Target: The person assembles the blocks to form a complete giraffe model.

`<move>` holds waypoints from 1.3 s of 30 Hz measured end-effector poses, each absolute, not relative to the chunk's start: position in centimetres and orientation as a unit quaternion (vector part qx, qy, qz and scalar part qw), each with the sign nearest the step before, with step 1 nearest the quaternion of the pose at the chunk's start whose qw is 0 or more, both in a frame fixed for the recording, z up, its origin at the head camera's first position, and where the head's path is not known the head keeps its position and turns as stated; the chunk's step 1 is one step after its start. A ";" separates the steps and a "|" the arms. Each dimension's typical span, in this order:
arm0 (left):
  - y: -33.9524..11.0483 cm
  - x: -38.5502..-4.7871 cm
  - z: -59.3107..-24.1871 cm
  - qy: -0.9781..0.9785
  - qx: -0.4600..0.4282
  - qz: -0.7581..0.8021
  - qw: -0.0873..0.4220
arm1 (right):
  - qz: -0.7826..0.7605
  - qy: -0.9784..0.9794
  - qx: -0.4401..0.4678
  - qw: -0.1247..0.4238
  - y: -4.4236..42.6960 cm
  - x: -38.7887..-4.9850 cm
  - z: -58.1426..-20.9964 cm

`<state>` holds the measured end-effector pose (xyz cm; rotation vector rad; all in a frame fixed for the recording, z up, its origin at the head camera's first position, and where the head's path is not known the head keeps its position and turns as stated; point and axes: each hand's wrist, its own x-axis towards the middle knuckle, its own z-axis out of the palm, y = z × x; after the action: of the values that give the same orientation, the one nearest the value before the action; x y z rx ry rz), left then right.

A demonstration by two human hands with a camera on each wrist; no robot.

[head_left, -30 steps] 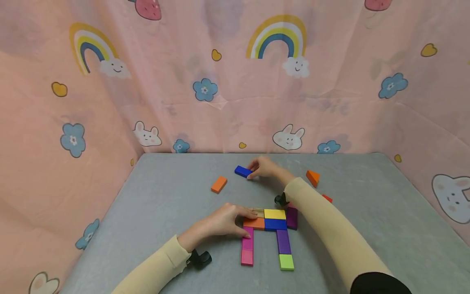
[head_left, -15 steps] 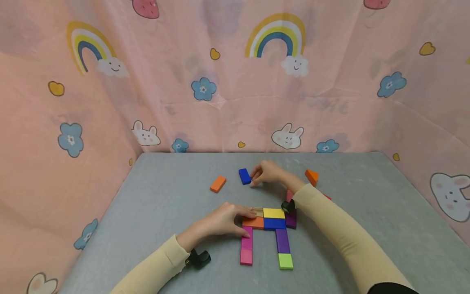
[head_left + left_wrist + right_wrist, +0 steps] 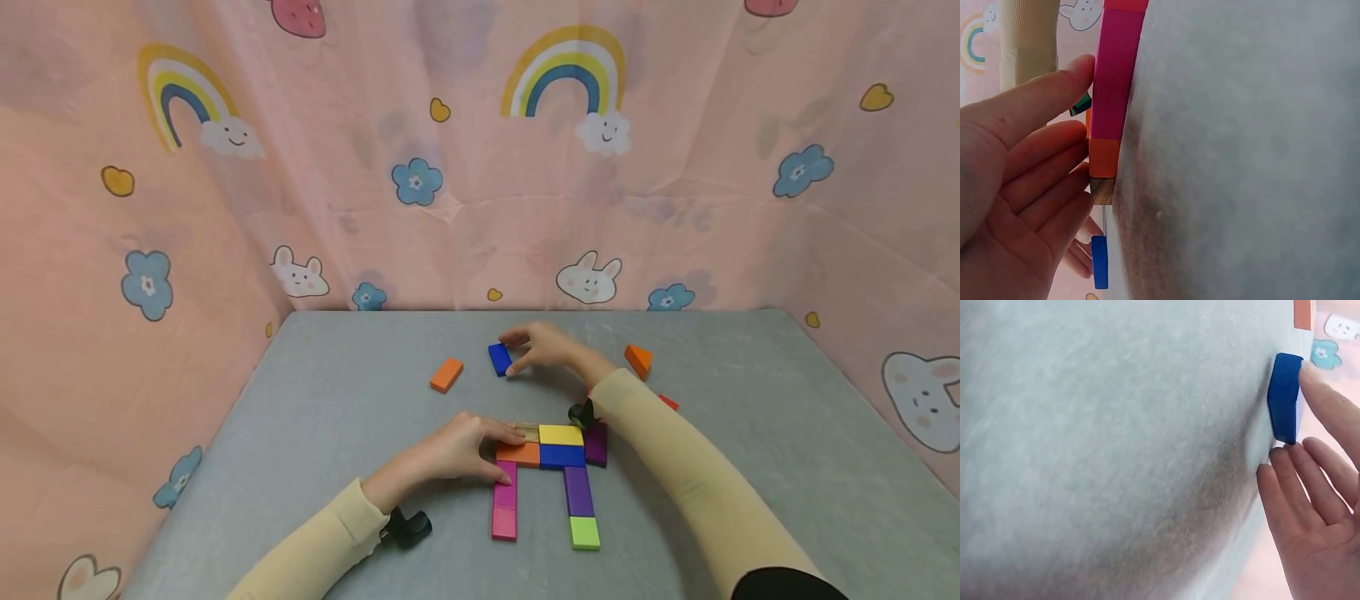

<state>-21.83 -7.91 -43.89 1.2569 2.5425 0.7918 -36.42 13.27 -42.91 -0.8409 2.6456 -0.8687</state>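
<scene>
My left hand (image 3: 461, 450) rests on a flat arrangement of coloured blocks. Its thumb touches a magenta block (image 3: 506, 494), while its fingers lie by an orange block (image 3: 525, 455) and a bare wood block (image 3: 531, 432). To their right are a yellow block (image 3: 561, 435) and a blue block (image 3: 562, 457), with a purple block (image 3: 579, 492) and a lime green block (image 3: 585, 533) below. Farther back, my right hand (image 3: 547, 346) spans a separate blue block (image 3: 1284, 400), thumb at one end and extended fingers at the other. A firm pinch is not plain.
A loose orange block (image 3: 447, 375) lies back left. An orange triangular block (image 3: 639, 362) and a partly covered red block (image 3: 669, 402) lie right of the right arm. A dark purple block (image 3: 596, 444) adjoins the arrangement. A pink patterned curtain (image 3: 480, 233) hangs behind the table.
The loose blue block has turned from lying slantwise to pointing more toward me and shifted slightly right. My right fingers have spread around it. My left hand has stayed in place.
</scene>
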 end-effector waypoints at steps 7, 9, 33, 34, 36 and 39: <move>-8.0 -21.9 -44.0 0.859 0.424 0.270 0.098 | -0.304 0.901 -0.281 0.132 12.9 -36.7 -43.2; -8.0 -21.9 -44.0 0.858 0.425 0.271 0.097 | -0.303 0.901 -0.279 0.134 12.8 -36.8 -43.2; -7.8 -21.9 -44.0 0.863 0.418 0.265 0.099 | -0.345 0.908 -0.210 0.110 19.3 -36.3 -41.6; -7.8 -21.9 -44.0 0.864 0.417 0.265 0.101 | -0.342 0.911 -0.202 0.108 19.8 -36.3 -41.6; -7.8 -21.8 -44.0 0.865 0.414 0.264 0.104 | -0.341 0.915 -0.185 0.106 20.8 -36.1 -41.6; -7.7 -21.7 -43.9 0.865 0.412 0.265 0.107 | -0.340 0.920 -0.168 0.100 22.3 -35.9 -41.5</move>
<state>-21.74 -7.73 -43.88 1.2118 2.5480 0.7814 -35.86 22.29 -41.53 -0.4955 2.7185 -1.0052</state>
